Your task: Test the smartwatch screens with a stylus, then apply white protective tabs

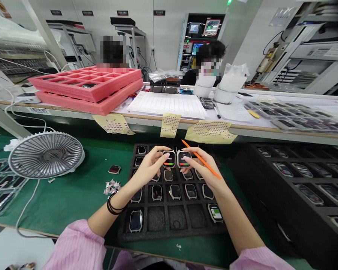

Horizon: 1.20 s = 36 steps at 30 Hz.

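A black foam tray (169, 234) holds several smartwatch bodies in square cells, and a few cells at its near edge hold no watch. My left hand (149, 168) grips a smartwatch (169, 159) at the tray's far end, its screen lit with red and green bars. My right hand (201, 168) holds a thin orange pen (202, 160) between its fingers. Its fingertips rest against a second lit smartwatch (183, 159), right beside the first. The undersides of both hands hide the cells below them.
A grey desk fan (46, 155) stands on the green mat (73, 202) left of the tray. Beside it lie loose foil scraps (112, 187). A larger black tray (293, 191) of watches sits to the right. Pink foam trays (84, 84), paper sheets and a co-worker occupy the bench beyond.
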Motion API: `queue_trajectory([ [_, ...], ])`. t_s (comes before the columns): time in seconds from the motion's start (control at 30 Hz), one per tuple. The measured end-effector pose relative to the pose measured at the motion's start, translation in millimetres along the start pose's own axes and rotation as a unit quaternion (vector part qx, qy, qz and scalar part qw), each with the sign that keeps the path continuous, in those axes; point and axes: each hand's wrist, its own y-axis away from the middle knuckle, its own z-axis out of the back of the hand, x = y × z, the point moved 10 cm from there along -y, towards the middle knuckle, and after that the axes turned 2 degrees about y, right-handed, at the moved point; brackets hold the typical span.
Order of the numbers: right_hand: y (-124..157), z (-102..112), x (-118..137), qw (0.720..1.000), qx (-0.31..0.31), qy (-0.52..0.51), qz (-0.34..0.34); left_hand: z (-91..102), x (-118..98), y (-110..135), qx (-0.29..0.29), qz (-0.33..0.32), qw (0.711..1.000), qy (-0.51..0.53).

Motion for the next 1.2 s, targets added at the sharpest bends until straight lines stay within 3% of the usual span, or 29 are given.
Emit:
queue_trajectory([
  [0.4, 0.7, -1.2, 5.3, 1.000, 0.010, -0.021, 0.009, 3.7, -1.7, -1.4, 0.006, -0.006, 0.999, 0.040],
  [0.7, -0.3, -5.7, 4.7, 0.997, 0.061, -0.023, 0.033, 0.0, -3.9, 1.7, 0.016, -0.006, 1.000, 0.004],
  [1.2, 1.0, -10.7, 2.0, 0.996, 0.087, -0.015, 0.030, 1.0, -4.4, 0.3, 0.015, -0.023, 0.999, -0.024],
])
